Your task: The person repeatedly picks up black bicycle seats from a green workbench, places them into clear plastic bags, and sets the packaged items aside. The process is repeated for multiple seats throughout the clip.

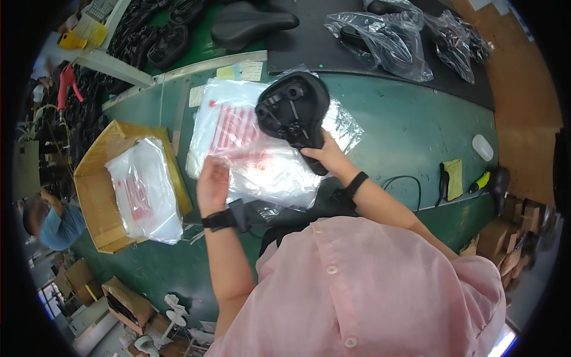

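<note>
A black bicycle saddle (303, 107), its underside turned up with rails and springs showing, is held by its narrow nose in my right hand (331, 156). The thumb lies across the nose and the fingers wrap behind it. Below the saddle, clear plastic bags (238, 128) with red printing lie in a stack on the green table. My left hand (212, 184) is at the near left edge of these bags, its fingers smeared by motion. Whether it grips a bag layer is unclear. Both wrists wear black bands.
A cardboard box (95, 187) with more clear bags (146, 190) stands at left. Another saddle (247, 27) lies at the back, beside several dark ones. Plastic-wrapped saddles (386, 44) rest on a black mat. A yellow-green cloth (453, 178) lies at right. A person (59, 223) is far left.
</note>
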The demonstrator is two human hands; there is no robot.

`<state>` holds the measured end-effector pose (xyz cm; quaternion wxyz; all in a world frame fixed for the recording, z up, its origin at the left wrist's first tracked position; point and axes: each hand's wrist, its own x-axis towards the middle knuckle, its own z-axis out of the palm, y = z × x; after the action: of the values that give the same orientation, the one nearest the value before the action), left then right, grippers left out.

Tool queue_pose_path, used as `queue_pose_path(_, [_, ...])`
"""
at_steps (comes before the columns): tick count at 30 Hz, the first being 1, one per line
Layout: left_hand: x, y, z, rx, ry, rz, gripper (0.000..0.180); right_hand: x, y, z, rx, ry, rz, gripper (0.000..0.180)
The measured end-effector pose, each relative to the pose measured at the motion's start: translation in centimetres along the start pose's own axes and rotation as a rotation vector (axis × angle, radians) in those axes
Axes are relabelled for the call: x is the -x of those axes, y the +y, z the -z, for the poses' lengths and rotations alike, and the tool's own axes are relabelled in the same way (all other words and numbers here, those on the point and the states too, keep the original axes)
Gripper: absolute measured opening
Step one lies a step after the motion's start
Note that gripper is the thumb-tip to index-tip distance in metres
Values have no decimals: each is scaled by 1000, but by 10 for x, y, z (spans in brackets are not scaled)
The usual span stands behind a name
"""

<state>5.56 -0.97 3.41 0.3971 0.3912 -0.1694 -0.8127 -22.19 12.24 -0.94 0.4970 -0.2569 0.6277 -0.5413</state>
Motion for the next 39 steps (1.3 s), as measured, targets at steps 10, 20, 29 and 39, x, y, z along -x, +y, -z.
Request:
queue_pose_path(10, [11, -30, -22, -408, 25, -128, 20, 57, -89, 0, 635, -143, 273, 58])
queue_pose_path(20, [61, 16, -69, -1279, -179, -840, 17, 51, -45, -28, 1002, -362, 305, 54])
queue_pose_path(29, [103, -22, -85, -1842, -504, -848, 14, 42, -40, -6, -194, -317, -393, 51])
queue_pose_path(39, [87, -93, -210, -1139, -988, -689, 36, 25, -134, 65, 523, 419, -206, 73])
